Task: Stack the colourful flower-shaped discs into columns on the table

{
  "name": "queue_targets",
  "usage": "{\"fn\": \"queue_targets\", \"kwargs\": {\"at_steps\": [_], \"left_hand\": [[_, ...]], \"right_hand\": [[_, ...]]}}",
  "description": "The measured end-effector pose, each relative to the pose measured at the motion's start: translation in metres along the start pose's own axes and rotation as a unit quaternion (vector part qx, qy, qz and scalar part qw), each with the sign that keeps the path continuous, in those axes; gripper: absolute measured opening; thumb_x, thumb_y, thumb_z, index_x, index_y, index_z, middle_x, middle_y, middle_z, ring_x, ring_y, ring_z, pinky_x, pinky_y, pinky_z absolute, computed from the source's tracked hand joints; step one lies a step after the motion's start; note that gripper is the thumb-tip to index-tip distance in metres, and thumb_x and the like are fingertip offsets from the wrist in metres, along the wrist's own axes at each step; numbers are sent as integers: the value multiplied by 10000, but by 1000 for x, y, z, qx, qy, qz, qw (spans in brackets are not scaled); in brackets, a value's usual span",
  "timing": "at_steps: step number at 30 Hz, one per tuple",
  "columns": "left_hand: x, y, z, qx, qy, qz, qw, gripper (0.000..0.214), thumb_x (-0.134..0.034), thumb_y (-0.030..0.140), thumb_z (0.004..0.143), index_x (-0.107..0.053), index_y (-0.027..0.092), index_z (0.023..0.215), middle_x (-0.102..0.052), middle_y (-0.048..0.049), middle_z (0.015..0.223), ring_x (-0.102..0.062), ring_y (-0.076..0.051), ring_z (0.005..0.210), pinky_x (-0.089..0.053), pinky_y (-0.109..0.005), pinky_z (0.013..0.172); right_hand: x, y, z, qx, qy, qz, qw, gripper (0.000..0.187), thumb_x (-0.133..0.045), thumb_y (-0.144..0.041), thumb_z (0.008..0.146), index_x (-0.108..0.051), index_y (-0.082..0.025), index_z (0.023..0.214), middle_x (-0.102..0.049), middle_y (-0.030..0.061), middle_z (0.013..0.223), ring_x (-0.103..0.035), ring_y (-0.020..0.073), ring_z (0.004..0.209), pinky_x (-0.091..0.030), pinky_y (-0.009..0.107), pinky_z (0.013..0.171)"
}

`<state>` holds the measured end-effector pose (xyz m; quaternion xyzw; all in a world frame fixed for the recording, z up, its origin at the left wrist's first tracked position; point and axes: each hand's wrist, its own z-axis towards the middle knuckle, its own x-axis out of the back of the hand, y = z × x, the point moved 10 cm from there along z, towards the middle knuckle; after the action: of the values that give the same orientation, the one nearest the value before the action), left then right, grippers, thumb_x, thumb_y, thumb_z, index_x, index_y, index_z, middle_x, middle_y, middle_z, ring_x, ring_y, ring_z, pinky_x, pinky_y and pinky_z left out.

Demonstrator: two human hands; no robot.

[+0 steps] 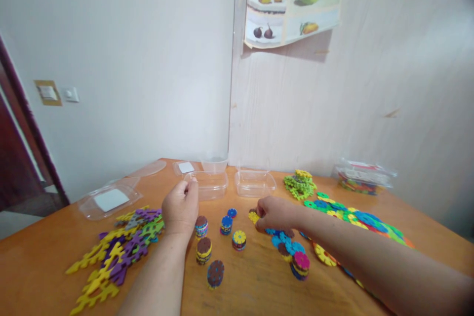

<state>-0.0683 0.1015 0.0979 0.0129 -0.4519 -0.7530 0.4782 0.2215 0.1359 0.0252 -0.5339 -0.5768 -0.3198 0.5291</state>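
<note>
Yellow disc [253,217] at the curled right hand [274,213] — grip unclear — left hand [180,208] bunched, any hold hidden.

Small yellow and brown notched discs [253,217] show partly hidden near short, upright, multicoloured disc stacks [239,240].

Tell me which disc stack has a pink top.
The multicoloured stack of notched plastic discs, front right: pink on top, the others brown, blue or yellow.

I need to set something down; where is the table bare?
The table is bare between the nearest brown-topped stack and pink-topped stack, and left of the yellow-purple pieces. Crowded: the right, strewn with loose discs.
</note>
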Motion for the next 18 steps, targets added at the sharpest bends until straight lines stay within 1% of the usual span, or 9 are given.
{"fn": "queue_targets", "kwargs": {"at_steps": [1, 3, 6, 8, 11, 14, 16, 18], "left_hand": [[0, 0, 0, 0, -1, -2, 1000, 454, -474, 500, 912, -426, 198, 576, -400, 31, 535, -380, -119, 561, -220, -260, 562], [-1, -1, 0, 1, -2, -3, 1000, 457, -471, 500, 916, -419, 199, 577, -396, 31, 536, -386, -120, 563, -219, -260, 561], [-2, -2, 0, 3, -4, 0, 1000, 461, -462, 506, 924, -420, 200, 583, -390, 33, 546, -379, -120, 561, -211, -261, 559], [-2, -1, 0, 2, -4, 2, 1000, 457, -457, 506, 927, -433, 199, 589, -402, 32, 555, -381, -121, 566, -213, -258, 561], [-1, 0, -1, 1, -2, 1, 1000, 455, -456, 499, 927, -436, 197, 588, -413, 31, 556, -386, -121, 571, -220, -255, 563], [-1, 0, -2, -2, -3, 2, 1000, 445, -463, 486, 925, -445, 193, 590, -402, 35, 555, -381, -116, 567, -223, -255, 566], [-2, 0, -2, -4, -5, 7, 1000, 444, -466, 487, 925, -443, 193, 593, -389, 37, 553, -372, -114, 562, -216, -257, 567], [-2, 0, -2, -4, -6, 9, 1000, 451, -464, 496, 926, -431, 194, 592, -380, 39, 550, -361, -113, 555, -210, -259, 564]], "right_hand": [[1, -1, 0, 0, -2, -1, 1000, 278, -731, -365, 656, -735, -223, 895, -719, 1, 674, -645, 164, 535, -382, 228, 470], [8, -8, 0, 23, 19, -7, 1000, 267, -727, -360, 668, -739, -220, 895, -738, 18, 718, -658, 178, 581, -379, 234, 481], [25, -30, -2, 83, 76, -18, 993, 267, -681, -373, 732, -746, -223, 942, -766, 37, 864, -681, 193, 717, -394, 240, 535], [31, -45, -1, 107, 97, -21, 989, 308, -659, -388, 762, -745, -229, 1012, -767, 43, 965, -683, 202, 822, -417, 248, 604], [33, -65, 6, 119, 108, -30, 987, 372, -661, -399, 766, -742, -226, 1085, -759, 61, 1028, -674, 226, 902, -437, 268, 678], [31, -79, 14, 124, 110, -37, 985, 391, -650, -422, 780, -744, -222, 1102, -758, 76, 1031, -675, 244, 915, -445, 284, 693], [29, -82, 17, 127, 107, -40, 985, 420, -649, -449, 783, -737, -222, 1126, -755, 81, 1047, -677, 250, 926, -449, 289, 698], [29, -80, 19, 126, 101, -43, 986, 447, -653, -461, 784, -726, -219, 1153, -751, 83, 1064, -676, 254, 937, -449, 292, 699]]}}
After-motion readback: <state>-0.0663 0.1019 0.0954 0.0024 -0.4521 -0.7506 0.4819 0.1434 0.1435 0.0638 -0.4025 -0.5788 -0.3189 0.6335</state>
